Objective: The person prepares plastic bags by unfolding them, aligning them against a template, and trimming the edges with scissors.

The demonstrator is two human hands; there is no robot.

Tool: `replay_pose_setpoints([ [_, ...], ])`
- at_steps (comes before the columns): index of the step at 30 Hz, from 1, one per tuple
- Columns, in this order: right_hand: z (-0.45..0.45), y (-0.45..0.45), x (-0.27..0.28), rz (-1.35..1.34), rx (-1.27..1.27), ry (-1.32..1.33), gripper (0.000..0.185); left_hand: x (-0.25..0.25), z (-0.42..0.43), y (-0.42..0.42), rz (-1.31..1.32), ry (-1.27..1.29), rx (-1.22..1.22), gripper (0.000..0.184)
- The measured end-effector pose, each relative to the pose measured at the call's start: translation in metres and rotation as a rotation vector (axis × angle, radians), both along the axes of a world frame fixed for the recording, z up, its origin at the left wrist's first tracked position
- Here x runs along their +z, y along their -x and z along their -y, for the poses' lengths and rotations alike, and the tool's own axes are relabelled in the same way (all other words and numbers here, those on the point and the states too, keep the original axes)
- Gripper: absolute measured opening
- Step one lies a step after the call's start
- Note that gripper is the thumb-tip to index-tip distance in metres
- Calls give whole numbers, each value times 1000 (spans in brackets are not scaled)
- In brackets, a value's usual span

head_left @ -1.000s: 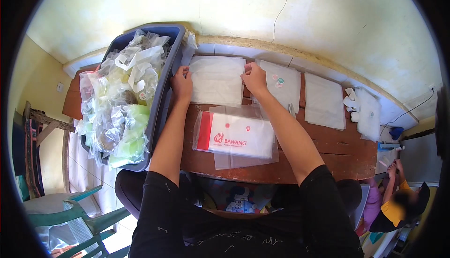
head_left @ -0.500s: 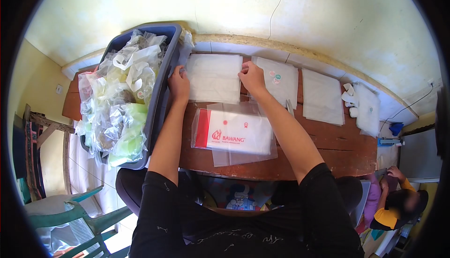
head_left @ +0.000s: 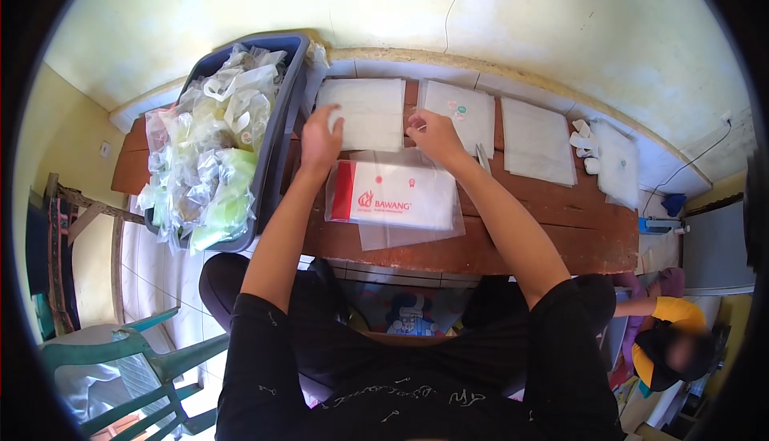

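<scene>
My left hand (head_left: 322, 138) is over the left edge of a stack of clear plastic bags (head_left: 364, 112), thumb and fingers apart, holding nothing. Right of that stack, my right hand (head_left: 432, 134) has its fingers curled together; whether something small is between them is too small to tell. Below both hands lies a white pack (head_left: 400, 193) with a red band and "BAWANG" print, on a clear plastic sheet. A second bag stack (head_left: 469, 116) with round stickers lies beside my right hand, with scissors (head_left: 482, 157) near its lower corner.
A dark tub (head_left: 282, 120) heaped with filled plastic bags stands at the left of the brown table (head_left: 553, 237). More bag stacks (head_left: 537, 140) and a white roll (head_left: 592, 166) lie to the right. A green chair (head_left: 160, 361) is lower left; another person (head_left: 669, 337) is lower right.
My left hand has moved from the stack's side to over its edge, and its fingers have opened. The view has shifted, and the other person's arm and body have moved.
</scene>
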State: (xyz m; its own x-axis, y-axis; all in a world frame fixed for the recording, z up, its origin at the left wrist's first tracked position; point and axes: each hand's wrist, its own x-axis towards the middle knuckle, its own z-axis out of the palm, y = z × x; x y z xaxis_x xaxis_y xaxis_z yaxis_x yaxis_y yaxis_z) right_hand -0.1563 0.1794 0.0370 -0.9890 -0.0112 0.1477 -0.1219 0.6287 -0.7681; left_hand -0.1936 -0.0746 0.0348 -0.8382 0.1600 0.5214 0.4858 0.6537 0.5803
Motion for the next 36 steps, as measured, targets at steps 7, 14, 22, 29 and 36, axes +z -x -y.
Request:
replay_pose_setpoints([
  [7, -11, -85, 26, 21, 194, 61, 26, 32, -36, -95, 221, 118, -570, 22],
  [14, -58, -155, 48, 269, 114, 64, 25, 12, -52, -155, 168, 294, -808, 32],
  [22, -53, -175, 9, 155, 29, -47, 26, -4, -73, -182, 128, 376, -575, 47],
  [29, -45, -172, 5, 179, -10, -71, 28, -19, -77, -187, -30, 441, -566, 27],
  [36, -54, -160, 8, 397, 22, 232, 24, -11, -79, -176, 125, 189, -612, 9],
])
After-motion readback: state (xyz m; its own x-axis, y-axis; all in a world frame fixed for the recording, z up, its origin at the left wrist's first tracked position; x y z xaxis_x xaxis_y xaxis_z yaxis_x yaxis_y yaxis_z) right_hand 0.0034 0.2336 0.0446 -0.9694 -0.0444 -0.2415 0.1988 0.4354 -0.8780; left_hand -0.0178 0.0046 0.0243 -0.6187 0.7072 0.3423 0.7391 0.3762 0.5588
